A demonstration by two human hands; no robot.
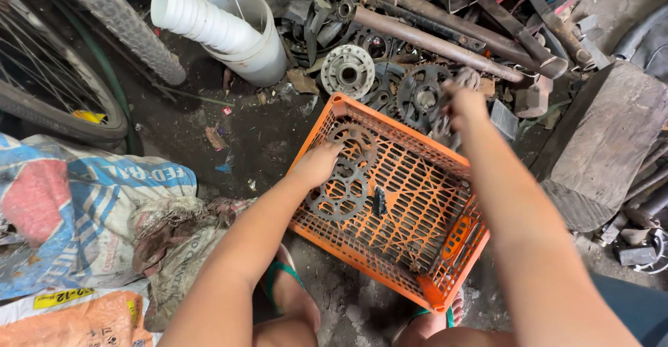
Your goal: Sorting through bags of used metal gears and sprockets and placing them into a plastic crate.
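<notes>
Down on the dirt floor (209,145) of a cluttered workshop, an orange plastic crate (417,215) sits between the person's feet, its long axis running from upper left to lower right in the head view. Inside it lie two dark sprockets (341,190), flat on the slotted bottom and overlapping, so their axles would point straight up; a small dark piece (379,199) lies beside them.

The left hand (316,166) rests on the sprockets, fingers bent down over the toothed rim; its grip is loose and narrow, touching rather than lifting. The right hand (463,107) is past the crate's far edge, closed around a grey metal part (445,121) at the scrap pile (417,48); the part looks like a chain or small gear cluster, though the hand hides too much of it to say which.

By my reading, the step in hand is sorting: gear parts are gathered from the pile into the crate. A next move would call for carrying the right hand's part back over the rim and setting it flat on bare lattice.

A white stack of cups (202,20) and a bicycle wheel (56,90) lie well apart, to the left.
</notes>
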